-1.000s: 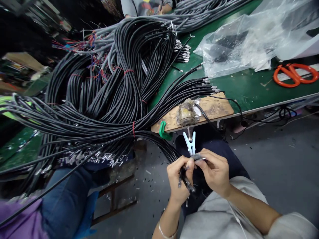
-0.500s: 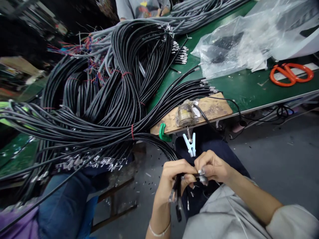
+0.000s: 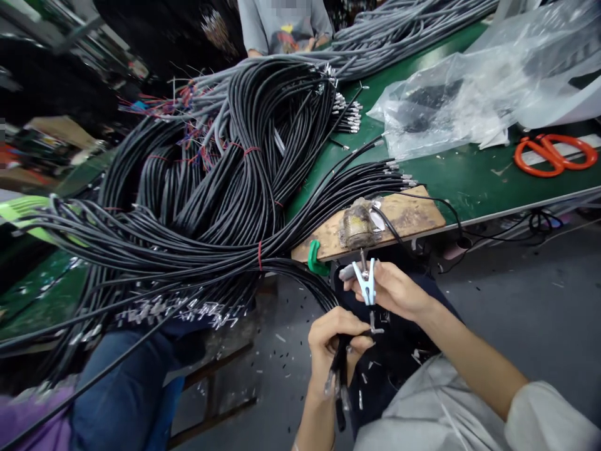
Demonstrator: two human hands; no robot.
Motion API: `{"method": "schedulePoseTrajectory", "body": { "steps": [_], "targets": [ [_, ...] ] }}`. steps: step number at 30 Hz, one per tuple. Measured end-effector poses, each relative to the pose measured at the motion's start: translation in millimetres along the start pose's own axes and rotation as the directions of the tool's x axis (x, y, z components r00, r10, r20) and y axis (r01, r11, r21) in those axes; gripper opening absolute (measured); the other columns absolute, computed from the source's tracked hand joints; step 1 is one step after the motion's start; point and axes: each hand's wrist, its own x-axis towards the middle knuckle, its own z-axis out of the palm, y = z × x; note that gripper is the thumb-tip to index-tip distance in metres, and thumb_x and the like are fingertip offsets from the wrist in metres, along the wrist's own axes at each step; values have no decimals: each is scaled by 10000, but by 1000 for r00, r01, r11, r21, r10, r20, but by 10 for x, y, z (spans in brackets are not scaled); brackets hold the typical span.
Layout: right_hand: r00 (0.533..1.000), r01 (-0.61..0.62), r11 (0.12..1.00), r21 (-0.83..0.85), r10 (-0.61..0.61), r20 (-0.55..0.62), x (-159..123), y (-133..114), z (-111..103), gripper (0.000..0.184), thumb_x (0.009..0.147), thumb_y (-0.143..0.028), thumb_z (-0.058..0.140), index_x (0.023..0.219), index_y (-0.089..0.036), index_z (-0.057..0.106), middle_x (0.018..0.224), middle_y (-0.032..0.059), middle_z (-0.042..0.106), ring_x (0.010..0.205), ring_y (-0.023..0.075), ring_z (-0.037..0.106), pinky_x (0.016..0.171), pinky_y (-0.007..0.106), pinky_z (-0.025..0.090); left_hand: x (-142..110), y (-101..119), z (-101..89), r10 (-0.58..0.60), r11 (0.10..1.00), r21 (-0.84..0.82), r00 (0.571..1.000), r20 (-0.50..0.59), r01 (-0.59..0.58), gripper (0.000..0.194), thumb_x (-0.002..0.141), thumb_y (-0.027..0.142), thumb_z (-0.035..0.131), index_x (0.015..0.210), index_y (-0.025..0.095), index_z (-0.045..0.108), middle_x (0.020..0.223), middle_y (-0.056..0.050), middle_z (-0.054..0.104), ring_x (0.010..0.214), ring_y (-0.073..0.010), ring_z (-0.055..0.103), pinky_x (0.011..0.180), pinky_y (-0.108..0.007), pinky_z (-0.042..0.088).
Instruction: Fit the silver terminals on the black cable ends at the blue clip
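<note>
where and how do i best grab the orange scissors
Probably by the rims of the orange scissors' handle loops, from above and the near edge of the green table. The loops lie flat and uncovered, toward that edge, with open holes that let fingers hook a rim. The plastic bag lies to the left and beyond; the blades can't be made out.

L hand [image 3: 337, 344] curled, R arm [image 3: 469, 351] extended.

Clothespin [image 3: 369, 292] ×1, at R fingers [image 3: 384, 274]; grey pc. [image 3: 347, 273] ×1, held there. Taped cyl. [image 3: 357, 227] ×1, wood bd. [image 3: 413, 213] ×1, beyond R fingers. Green clamp [image 3: 315, 259] ×1, fwd of L fingers [image 3: 335, 321]. Scissors [image 3: 556, 164] ×1 pr., far R of both. Blk cables [image 3: 263, 113]: many, uncountable, in + beyond L fingers.
</note>
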Motion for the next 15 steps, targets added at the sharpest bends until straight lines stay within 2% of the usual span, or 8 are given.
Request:
{"method": "schedulePoseTrajectory", "body": {
  "steps": [3,6,11,15],
  "targets": [
    [998,33,999,40,-31,-50,36,57,65,401,751,-519,726,781,-119,739,745,65,688,604,98,557,548,203,441,1,-31,34,-33,999,21,997,-74,35,171,771,338,751,746,177,698,640,-19,657,552,-118,579,516,-210,439],
    [995,50,998,28,-47,-92,43,59,81,377,756,-493,729,699,-121,725,622,29,642,530,83,526,496,186,423,34,-17,66,-98,992,68,993,-68,103,125,779,275,737,728,170,692,634,-13,627,552,-113,555,517,-213,416],
    [998,14,999,30,-12,-66,27,60,81,457,761,-569,685,669,-122,696,586,29,616,522,101,533,490,208,434,84,36,91,-175,980,86,983,-46,179,150,795,259,702,690,157,672,592,7,560,500,-94,493,489,-215,370],
    [996,-8,999,42,11,-90,-23,120,-60,536,805,-635,588,671,-126,686,594,38,610,540,104,516,503,220,415,81,62,81,-154,982,102,986,-56,159,190,795,300,704,674,156,676,576,1,568,486,-96,493,476,-214,364]
  ]
}}
